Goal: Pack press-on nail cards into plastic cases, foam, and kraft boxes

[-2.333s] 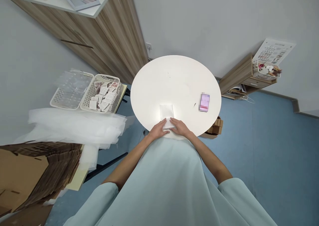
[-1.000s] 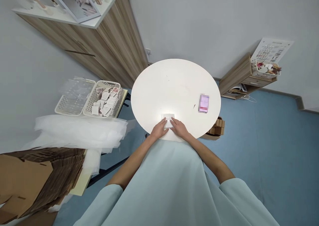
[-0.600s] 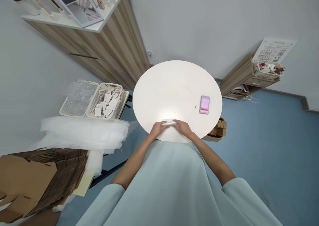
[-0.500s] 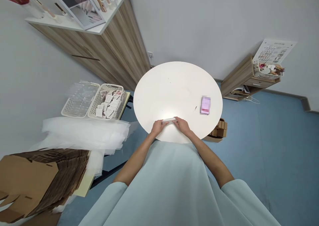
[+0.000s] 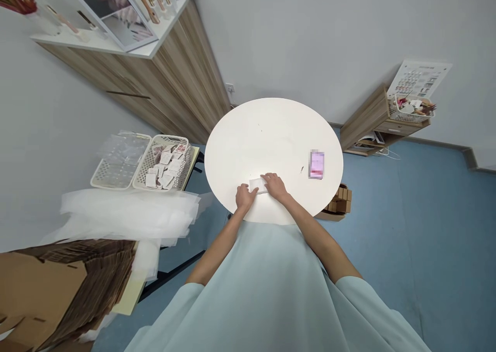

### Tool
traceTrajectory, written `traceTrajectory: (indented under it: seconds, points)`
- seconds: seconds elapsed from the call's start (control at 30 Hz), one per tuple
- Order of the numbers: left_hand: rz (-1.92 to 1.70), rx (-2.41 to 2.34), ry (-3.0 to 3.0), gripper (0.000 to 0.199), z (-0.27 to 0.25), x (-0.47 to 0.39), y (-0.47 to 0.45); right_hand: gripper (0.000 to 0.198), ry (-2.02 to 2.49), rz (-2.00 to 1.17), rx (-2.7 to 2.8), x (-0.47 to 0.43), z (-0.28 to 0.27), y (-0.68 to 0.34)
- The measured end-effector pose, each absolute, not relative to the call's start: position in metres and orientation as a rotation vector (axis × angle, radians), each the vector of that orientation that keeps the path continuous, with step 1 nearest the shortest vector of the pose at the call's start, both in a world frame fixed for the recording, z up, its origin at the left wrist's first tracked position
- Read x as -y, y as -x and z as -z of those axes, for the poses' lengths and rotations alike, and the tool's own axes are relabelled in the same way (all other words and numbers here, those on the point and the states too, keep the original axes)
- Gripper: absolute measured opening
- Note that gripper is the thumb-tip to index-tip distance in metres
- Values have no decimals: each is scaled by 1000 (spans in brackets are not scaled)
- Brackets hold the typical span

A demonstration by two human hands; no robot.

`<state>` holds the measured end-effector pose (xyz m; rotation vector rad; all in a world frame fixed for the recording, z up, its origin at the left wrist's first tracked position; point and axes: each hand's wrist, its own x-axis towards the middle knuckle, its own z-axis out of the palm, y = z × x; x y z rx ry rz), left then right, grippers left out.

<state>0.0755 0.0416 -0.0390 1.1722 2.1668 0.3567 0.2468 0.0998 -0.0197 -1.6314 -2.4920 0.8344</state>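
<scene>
A small white rectangular packet (image 5: 258,185) lies at the near side of the round white table (image 5: 271,129). My left hand (image 5: 245,197) grips its left end, with the thumb along the lower edge. At the other end, my right hand (image 5: 275,186) has its fingers over the packet's upper right corner, closed on that side. What the packet contains cannot be seen. To the right on the same tabletop lies a pink-purple item (image 5: 316,164), blurred out by pixelation.
On the left stand a white basket of small cards (image 5: 166,166), a basket of clear plastic packaging (image 5: 124,161), white wrapping sheets (image 5: 132,212) and folded cardboard (image 5: 42,295). A wooden cabinet (image 5: 186,73) is behind. A cardboard box (image 5: 337,207) sits on the floor at right.
The white packet now lies flatter, showing a broader face. Both hands have shifted slightly left, the right one reaching farther over the packet's top edge.
</scene>
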Motion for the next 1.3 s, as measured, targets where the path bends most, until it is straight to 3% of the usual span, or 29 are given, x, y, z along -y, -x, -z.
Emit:
traceTrajectory:
  seconds: [0.13,0.4,0.63,1.0,1.3]
  points:
    - [-387,-2178,-973,51,39,-31,-72,36,1680,-809,2544,-90,17,-244]
    - [-483,-2136,-1054,33,44,-22,-67,39,1606,-1084,2476,-53,21,-234]
    - [-433,-2250,-1060,32,40,-4,-13,37,1433,-1247,2581,-46,22,-175]
    - [-408,-2329,-979,39,43,3,17,72,1396,-1330,2584,-19,36,-128]
    - [-435,-2299,-1006,37,47,3,21,64,1439,-1237,2615,-18,31,-130]
